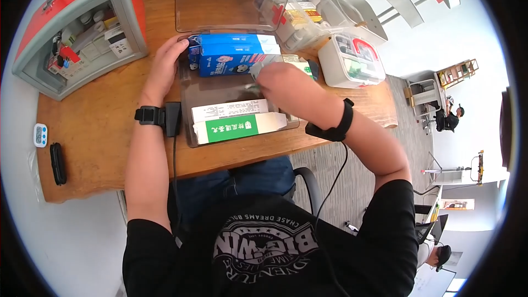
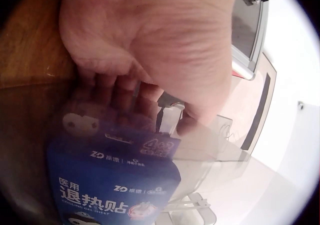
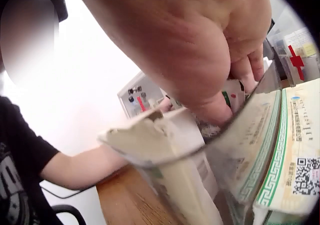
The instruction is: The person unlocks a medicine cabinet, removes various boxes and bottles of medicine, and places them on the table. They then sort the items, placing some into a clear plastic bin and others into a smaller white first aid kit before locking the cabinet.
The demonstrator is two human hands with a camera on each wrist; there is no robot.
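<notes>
A smoky clear plastic box [image 1: 220,91] stands on the table with its clear lid [image 1: 231,0] raised. My left hand [image 1: 164,63] rests along the box's left wall, its fingers [image 2: 122,92] touching the plastic beside a blue cooling gel sheet box [image 1: 228,55]. Over the right part of the plastic box, my right hand [image 1: 291,85] reaches in and pinches a small white-and-green printed piece [image 3: 234,96], mostly hidden by the fingers. Toward the front lie a green-and-white medicine carton [image 1: 239,127] with an end flap out and a white printed carton [image 1: 228,110].
A red-and-grey medicine cabinet [image 1: 82,33] stands left. Behind and right are a clear bin of medicine boxes [image 1: 302,11] and a white lidded first-aid box [image 1: 352,60]. A small timer [image 1: 40,135] and a black case [image 1: 58,163] sit at the left edge.
</notes>
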